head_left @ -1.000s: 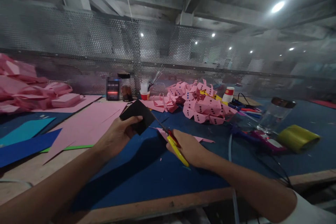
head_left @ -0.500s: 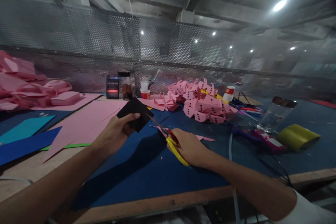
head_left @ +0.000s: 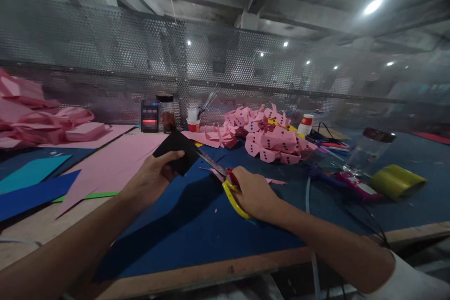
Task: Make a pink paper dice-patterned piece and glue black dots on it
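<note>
Between the thumb and fingers of my left hand point(head_left: 158, 173) is a piece of black paper point(head_left: 179, 150), held up above the blue mat point(head_left: 197, 243). My right hand point(head_left: 255, 192) is closed around the red and yellow handles of a pair of scissors point(head_left: 230, 194). The scissor blades point up and left, with their tips at the right edge of the black paper. Under the blades, pink paper scraps point(head_left: 277, 181) lie on the mat.
Pink paper shapes with dark dots point(head_left: 274, 143) are heaped behind my hands. More folded pink paper point(head_left: 45, 117) is piled at left, near blue strips point(head_left: 38, 194). At right are a glass jar point(head_left: 369, 152), a yellow roll point(head_left: 399, 181) and a cable point(head_left: 308, 197).
The scissors have drawn slightly right from the black paper, and more of their blades shows. The black paper has shifted slightly left with my left hand.
</note>
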Demonstrator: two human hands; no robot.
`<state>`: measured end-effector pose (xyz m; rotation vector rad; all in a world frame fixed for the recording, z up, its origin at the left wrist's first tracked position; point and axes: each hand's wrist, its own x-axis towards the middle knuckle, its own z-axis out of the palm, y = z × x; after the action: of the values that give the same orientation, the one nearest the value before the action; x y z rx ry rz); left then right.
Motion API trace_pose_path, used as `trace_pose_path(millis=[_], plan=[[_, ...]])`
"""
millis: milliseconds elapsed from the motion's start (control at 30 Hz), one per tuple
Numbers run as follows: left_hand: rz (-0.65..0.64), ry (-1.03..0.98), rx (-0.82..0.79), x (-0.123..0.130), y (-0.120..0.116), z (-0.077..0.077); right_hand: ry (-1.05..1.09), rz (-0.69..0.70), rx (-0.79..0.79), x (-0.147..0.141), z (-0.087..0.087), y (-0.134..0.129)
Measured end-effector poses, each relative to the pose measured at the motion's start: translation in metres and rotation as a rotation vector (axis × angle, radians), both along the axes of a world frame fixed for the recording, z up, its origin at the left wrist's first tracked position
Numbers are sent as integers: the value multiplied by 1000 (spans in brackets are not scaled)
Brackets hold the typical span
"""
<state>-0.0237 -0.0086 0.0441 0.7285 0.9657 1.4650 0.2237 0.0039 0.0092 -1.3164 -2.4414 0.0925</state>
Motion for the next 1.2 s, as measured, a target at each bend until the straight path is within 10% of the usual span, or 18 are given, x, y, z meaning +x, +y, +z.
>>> trace_pose_path(millis=[1200], plan=[[-51,1,119,7,0,-7,-11,17,-34,0,-5,3]])
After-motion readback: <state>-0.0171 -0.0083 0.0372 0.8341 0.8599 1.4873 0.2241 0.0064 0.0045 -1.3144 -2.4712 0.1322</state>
